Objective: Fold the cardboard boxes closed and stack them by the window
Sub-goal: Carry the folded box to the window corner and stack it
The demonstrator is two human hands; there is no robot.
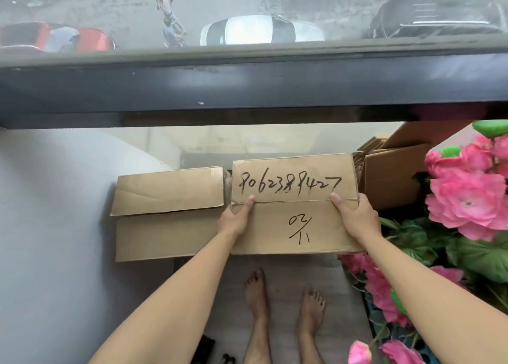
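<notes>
Hands grip a closed box (295,207) at centre frame: my left hand (235,219) and right hand (357,215) clasp its sides, thumbs on the seam. Beside it, left, sits another box (167,212) under the window (247,83). Stacking step, I judge; next, lower it squarely.

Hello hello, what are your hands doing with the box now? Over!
Left hand and right hand grip the numbered box, flaps closed. Plain box beside it. Pink flowers crowd the right.
</notes>
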